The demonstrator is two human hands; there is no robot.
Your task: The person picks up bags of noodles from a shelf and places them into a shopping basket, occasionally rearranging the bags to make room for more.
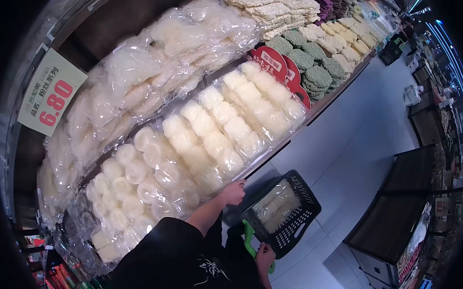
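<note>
My left hand [234,192] is at the front edge of the shelf, beside the packs of white vermicelli [201,138]. Its fingers are curled in, and whatever may be inside them is hidden. Lower down, my right hand [265,257] is closed around the green handle [248,239] of a dark shopping basket [296,225]. Inside the basket lies a clear plastic pack of pale noodles [277,206]. The basket hangs over the floor, close to the shelf.
Bagged pale noodles [158,60] fill the upper shelf, with a price sign [52,92] reading 6.80 at left. Green noodle cakes [315,71] and red round signs [275,64] are farther along. Across the tiled aisle [353,149] stand dark display cabinets [392,201]; another basket [391,51] is far off.
</note>
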